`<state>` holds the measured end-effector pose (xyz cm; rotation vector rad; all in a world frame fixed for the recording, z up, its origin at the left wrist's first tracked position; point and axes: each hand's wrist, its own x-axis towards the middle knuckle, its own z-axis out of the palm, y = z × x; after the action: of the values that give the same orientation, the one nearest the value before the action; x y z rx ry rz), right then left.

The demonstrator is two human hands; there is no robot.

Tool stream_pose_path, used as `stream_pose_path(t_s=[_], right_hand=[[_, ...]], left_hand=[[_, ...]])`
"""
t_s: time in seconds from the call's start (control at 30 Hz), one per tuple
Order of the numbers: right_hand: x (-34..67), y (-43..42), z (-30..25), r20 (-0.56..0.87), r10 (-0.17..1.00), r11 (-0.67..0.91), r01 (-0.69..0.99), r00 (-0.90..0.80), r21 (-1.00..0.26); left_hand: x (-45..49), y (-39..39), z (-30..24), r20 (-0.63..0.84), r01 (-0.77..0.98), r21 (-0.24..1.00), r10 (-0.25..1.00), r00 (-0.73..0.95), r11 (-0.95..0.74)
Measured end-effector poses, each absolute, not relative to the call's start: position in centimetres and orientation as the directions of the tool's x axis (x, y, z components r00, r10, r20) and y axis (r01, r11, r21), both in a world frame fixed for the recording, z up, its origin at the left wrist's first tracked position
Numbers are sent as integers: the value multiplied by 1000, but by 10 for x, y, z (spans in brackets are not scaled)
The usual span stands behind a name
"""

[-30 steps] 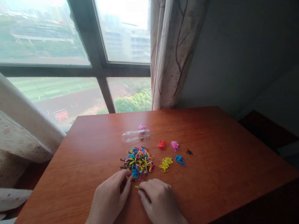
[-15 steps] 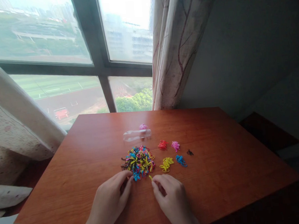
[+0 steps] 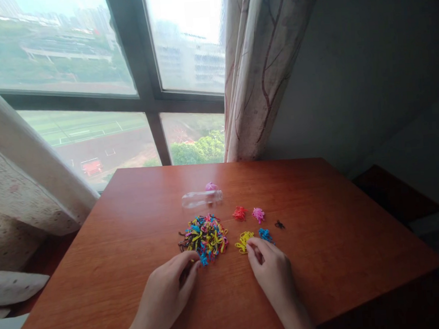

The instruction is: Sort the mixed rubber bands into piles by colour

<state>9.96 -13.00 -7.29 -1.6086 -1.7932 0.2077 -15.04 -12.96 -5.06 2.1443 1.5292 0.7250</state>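
A mixed heap of small coloured rubber bands [image 3: 205, 235] lies on the table. My left hand [image 3: 175, 280] rests at its near left edge, thumb and forefinger closed beside some blue bands; anything between the tips is too small to make out. My right hand [image 3: 270, 263] is at the yellow rubber bands [image 3: 243, 242], its thumb and fingers pinched at the pile's right side. The fingertips hide whatever they grip. Just beyond that hand are the blue rubber bands [image 3: 265, 234], partly covered by it.
Separate little piles of red bands [image 3: 239, 213], pink bands [image 3: 258, 214] and black bands [image 3: 280, 224] lie farther back. A clear bottle [image 3: 199, 199] is on its side behind the heap, with a pinkish-purple item [image 3: 211, 186] beyond it. A window and curtains border the wooden table [image 3: 341, 246].
My right hand has moved right and slightly forward, from beside the mixed heap to the yellow pile. The yellow band that stuck out of its fingers is now out of sight. My left hand barely moved.
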Motion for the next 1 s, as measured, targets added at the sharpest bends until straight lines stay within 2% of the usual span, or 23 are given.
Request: stream_pose_path(t_s=[0.3,0.6,0.77,1.0], right_hand=[[93,-135,-71,387,922,232,766,25,-600],[58,-145,-71,332,937,303,714,-104,-631],[47,-149,-69,297,940,324,721,-170,-612],[46,-151,-67,310,931,351,712,-193,-608]], left_hand=[[-149,-128,-50,223,726,602,943,247,-332],[-149,-123,-50,210,669,683,956,205,-294],[-153,-116,-44,130,768,581,962,239,-269],[-151,-104,-37,136,876,399,962,236,-271]])
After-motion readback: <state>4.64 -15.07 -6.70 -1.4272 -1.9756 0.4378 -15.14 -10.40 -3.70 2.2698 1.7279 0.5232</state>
